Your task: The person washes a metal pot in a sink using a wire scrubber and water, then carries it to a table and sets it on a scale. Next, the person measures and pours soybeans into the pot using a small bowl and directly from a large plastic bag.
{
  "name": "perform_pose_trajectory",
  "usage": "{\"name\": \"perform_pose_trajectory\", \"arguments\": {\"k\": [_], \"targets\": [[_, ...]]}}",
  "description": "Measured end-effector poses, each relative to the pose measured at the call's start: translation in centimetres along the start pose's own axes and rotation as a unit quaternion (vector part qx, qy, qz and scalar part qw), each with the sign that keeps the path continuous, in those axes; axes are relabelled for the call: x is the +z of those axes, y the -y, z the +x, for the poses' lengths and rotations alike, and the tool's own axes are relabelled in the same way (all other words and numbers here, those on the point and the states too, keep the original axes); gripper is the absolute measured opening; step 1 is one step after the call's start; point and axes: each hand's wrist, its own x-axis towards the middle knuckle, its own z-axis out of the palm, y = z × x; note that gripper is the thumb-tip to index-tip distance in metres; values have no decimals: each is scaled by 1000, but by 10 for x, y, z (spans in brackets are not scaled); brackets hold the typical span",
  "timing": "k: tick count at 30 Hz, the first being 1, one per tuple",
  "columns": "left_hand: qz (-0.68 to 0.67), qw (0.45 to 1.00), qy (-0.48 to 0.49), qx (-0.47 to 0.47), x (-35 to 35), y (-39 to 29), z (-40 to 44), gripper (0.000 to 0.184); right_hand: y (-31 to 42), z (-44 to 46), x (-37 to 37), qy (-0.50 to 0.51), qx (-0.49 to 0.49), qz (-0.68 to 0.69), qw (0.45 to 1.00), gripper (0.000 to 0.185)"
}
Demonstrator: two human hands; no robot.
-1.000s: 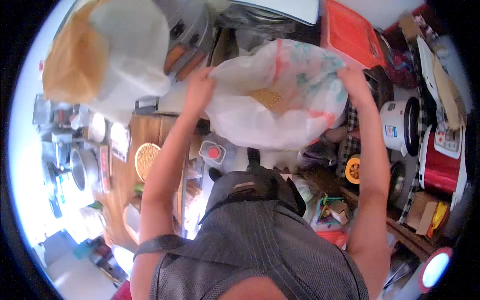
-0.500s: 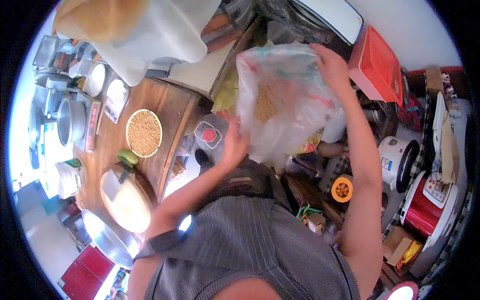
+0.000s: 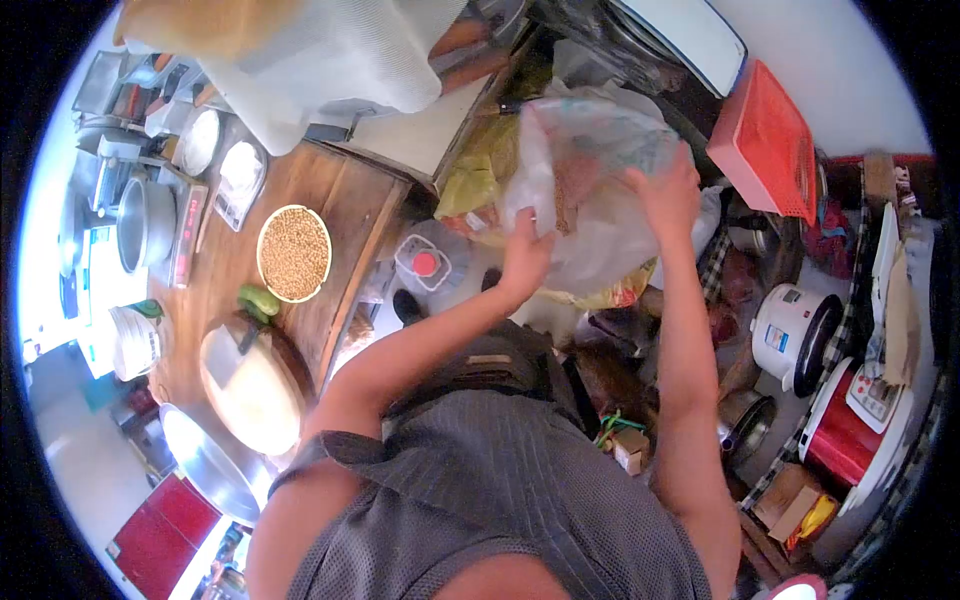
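Note:
A large translucent plastic bag (image 3: 605,225) with faint red and green print hangs in front of me, and tan beans (image 3: 563,208) show inside it. My left hand (image 3: 527,258) is closed on the bag's near left edge. On its right side, my right hand (image 3: 668,195) is closed on the gathered plastic, with the fingertips partly hidden. Below the bag, a yellow printed bag (image 3: 610,292) peeks out. To the left, a round bowl of beans (image 3: 293,253) stands on the wooden table (image 3: 345,215).
Close to the bowl lie a green cucumber (image 3: 258,302) and a round board (image 3: 245,390) with a cleaver on it. A clear jug with a red cap (image 3: 425,263) stands on the floor. Right of the bag are a red basket (image 3: 765,140) and a white rice cooker (image 3: 790,330).
My left hand has moved right and slightly up. My right hand has come down from the bag's top corner. The bag looks more gathered and sits slightly further right.

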Motion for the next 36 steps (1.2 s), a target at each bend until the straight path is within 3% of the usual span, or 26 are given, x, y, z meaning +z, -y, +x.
{"name": "perform_pose_trajectory", "arguments": {"k": [2, 4, 6, 9, 11, 13, 15, 17, 20, 22, 25, 27, 29, 34, 35, 36], "targets": [[9, 1000, -9, 15, 4, -8, 5, 45, -21, -8, 9, 57, 198, 5, 978, 107], [21, 999, -18, 31, 5, -12, 11, 44, -73, -30, 48, 81, 288, 20, 954, 97], [-12, 1000, 1, 23, 4, -15, 18, 44, -141, -61, 107, 68, 304, 69, 948, 87], [33, 997, -14, 69, -1, -13, 24, 46, -206, -89, 164, 52, 243, 247, 937, 61], [58, 998, -10, 26, -9, -22, 31, 48, -191, -88, 151, 168, 459, 400, 776, 53], [82, 997, -1, -18, -19, -21, 47, 50, -129, -59, 98, 23, 357, 563, 745, 44], [-31, 999, -11, -19, -37, -5, 62, 52, -110, -16, 69, 50, 263, 578, 770, 38], [-58, 996, -67, 9, -57, -26, 64, 48, -38, 14, -6, 39, 169, 565, 807, 38], [-67, 994, -79, 31, -83, -68, 37, 50, -4, 25, -48, 5, 158, 593, 790, 47], [-53, 995, -75, 48, -89, -76, 15, 50, 6, 15, -67, -51, 101, 547, 830, 50], [-74, 994, -70, 48, -79, -31, -12, 51, -20, -5, -41, -49, 132, 507, 850, 51], [16, 998, -32, 53, -69, 2, -21, 51, -42, -22, -1, -49, 132, 504, 852, 50], [55, 998, -23, 5, -63, 7, -27, 53, -70, -39, 37, -6, 101, 329, 939, 52], [86, 995, 19, 54, -54, 45, -29, 64, -65, -56, 20, 26, 127, 317, 939, 57], [112, 992, 23, 55, -52, 45, -27, 67, -57, -55, 11, 28, 100, 212, 972, 60], [54, 998, 40, -11, -47, 48, -27, 72, -48, -54, 1, 30, 69, 107, 991, 63]]}}
